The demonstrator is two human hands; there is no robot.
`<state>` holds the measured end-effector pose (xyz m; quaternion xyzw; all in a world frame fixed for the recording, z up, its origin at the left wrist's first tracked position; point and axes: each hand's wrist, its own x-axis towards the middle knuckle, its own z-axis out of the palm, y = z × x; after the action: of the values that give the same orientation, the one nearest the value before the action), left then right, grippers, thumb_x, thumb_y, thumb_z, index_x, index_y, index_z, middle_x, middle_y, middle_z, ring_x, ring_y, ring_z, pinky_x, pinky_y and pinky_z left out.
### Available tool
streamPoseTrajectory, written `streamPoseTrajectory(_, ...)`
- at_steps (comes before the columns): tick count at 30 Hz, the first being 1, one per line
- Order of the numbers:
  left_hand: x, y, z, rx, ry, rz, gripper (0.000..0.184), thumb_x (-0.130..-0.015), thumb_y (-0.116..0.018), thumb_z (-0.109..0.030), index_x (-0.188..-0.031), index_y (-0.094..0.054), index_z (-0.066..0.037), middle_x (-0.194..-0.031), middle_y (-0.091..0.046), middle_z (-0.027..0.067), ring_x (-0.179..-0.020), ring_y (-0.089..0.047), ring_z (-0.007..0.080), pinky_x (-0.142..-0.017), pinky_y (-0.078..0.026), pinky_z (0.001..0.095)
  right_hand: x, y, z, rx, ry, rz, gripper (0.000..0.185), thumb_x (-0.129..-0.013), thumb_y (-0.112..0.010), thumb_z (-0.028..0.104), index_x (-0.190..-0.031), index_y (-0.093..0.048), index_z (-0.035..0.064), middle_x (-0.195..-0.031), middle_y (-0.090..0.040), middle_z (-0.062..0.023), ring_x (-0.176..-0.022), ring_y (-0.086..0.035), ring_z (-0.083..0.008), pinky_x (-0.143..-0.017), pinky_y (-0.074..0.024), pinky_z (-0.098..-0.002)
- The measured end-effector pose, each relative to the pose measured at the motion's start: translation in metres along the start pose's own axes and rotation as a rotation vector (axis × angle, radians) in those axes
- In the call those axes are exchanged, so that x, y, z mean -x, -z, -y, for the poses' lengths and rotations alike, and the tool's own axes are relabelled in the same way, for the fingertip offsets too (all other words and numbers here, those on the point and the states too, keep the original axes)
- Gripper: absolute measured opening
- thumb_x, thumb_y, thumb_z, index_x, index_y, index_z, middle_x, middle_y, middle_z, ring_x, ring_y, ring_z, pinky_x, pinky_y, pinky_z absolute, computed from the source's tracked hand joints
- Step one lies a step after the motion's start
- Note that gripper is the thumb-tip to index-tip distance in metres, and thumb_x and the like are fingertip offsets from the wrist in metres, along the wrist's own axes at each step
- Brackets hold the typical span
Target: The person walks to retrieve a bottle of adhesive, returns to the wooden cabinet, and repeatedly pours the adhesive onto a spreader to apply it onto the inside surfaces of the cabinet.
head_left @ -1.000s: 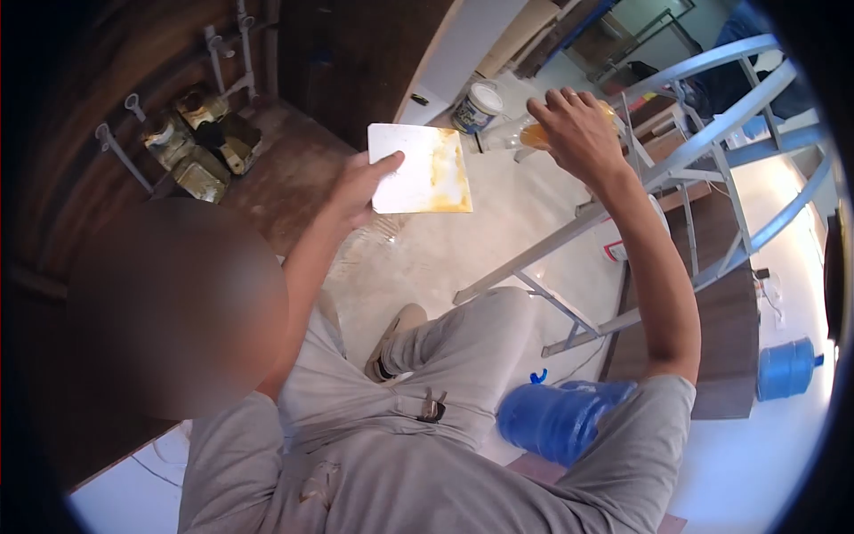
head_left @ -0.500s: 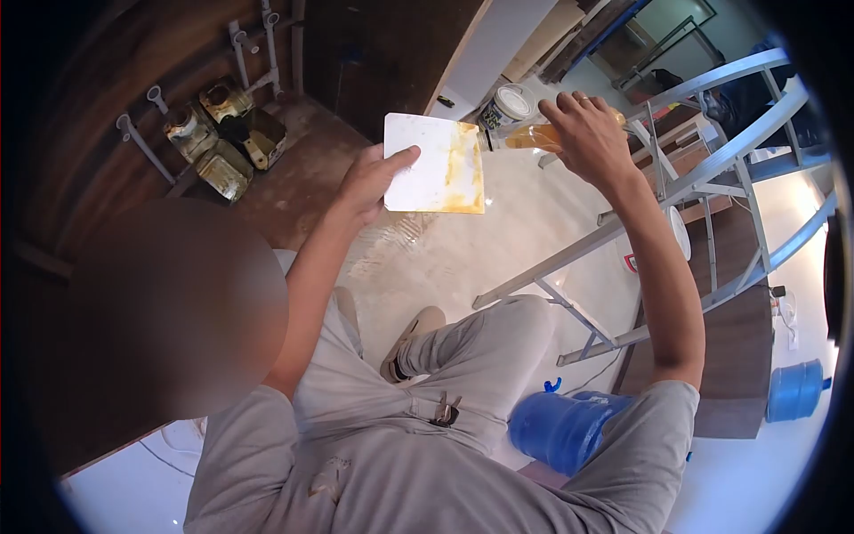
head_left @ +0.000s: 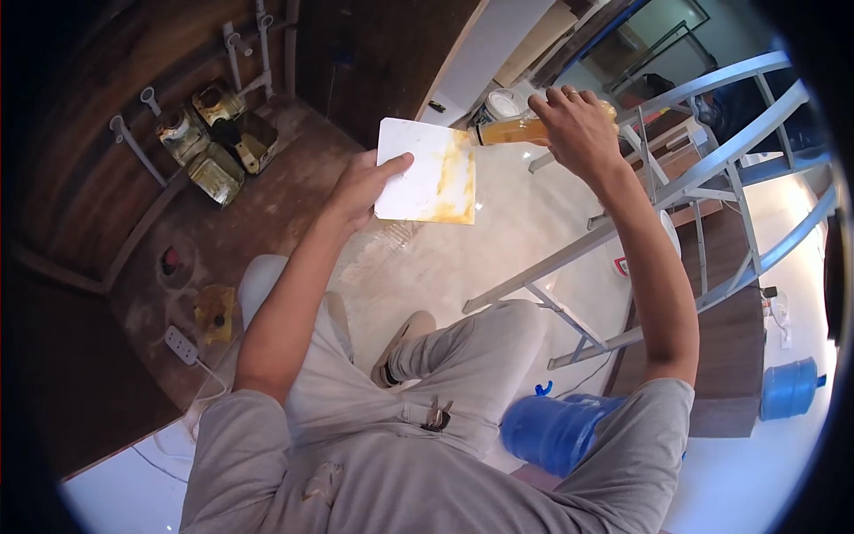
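Note:
My left hand [head_left: 354,189] grips a white square board [head_left: 414,173] by its left edge, with the thumb lying on its face. Yellow-amber smears run down the board's right side and along its lower right corner. My right hand [head_left: 580,133] is wrapped round a clear bottle [head_left: 518,133] with amber liquid inside. The bottle lies almost level, its dark-rimmed mouth pointing left at the board's upper right edge. Whether the mouth touches the board, I cannot tell.
An aluminium stepladder [head_left: 592,240] stands to the right. Stained metal cans [head_left: 216,175] sit on the floor at upper left, near upright pipes [head_left: 138,147]. A white bucket [head_left: 503,103] is behind the bottle. Blue water jugs [head_left: 556,432] and a power strip [head_left: 181,345] are nearer me.
The bottle's mouth has moved slightly left, closer to the board, and more of its body shows. The smear near the board's upper right looks wider. A blurred patch at left is gone.

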<state>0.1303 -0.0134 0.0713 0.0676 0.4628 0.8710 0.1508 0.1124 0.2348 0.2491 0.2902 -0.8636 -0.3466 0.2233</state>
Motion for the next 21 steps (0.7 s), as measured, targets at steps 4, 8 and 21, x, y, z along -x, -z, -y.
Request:
streamPoseTrajectory(4,0.001,0.001,-0.002,0.013,-0.007,0.026,0.031,-0.087,-0.060,-0.015,-0.106,-0.057,0.009,-0.099,-0.064,0.0155,-0.084,-0.065,0.0179,-0.073,-0.054,0.0297,-0.005,-0.001,-0.001,0.009,0.000,-0.015,0.021,-0.079,-0.060,0.016,-0.099,-0.056,0.0132,-0.092,-0.058,-0.0034,-0.096,-0.056,-0.0186,-0.078,-0.0410,-0.0325)
streamPoseTrajectory(8,0.002,0.002,-0.005,0.007,-0.007,0.030,0.031,-0.087,-0.060,-0.014,-0.107,-0.056,0.009,-0.100,-0.064,0.0154,-0.084,-0.065,0.0180,-0.073,-0.054,0.0297,-0.009,0.000,0.002,0.014,0.011,-0.008,0.020,-0.079,-0.060,0.016,-0.098,-0.055,0.0131,-0.092,-0.058,-0.0036,-0.097,-0.056,-0.0188,-0.078,-0.0409,-0.0325)
streamPoseTrajectory(21,0.001,0.004,-0.005,0.049,-0.031,0.017,0.031,-0.088,-0.058,-0.015,-0.108,-0.055,0.009,-0.100,-0.064,0.0147,-0.085,-0.065,0.0183,-0.073,-0.054,0.0299,-0.010,0.005,0.003,0.029,0.002,0.022,0.022,-0.079,-0.060,0.014,-0.100,-0.056,0.0127,-0.094,-0.058,-0.0040,-0.099,-0.056,-0.0189,-0.079,-0.0407,-0.0328)
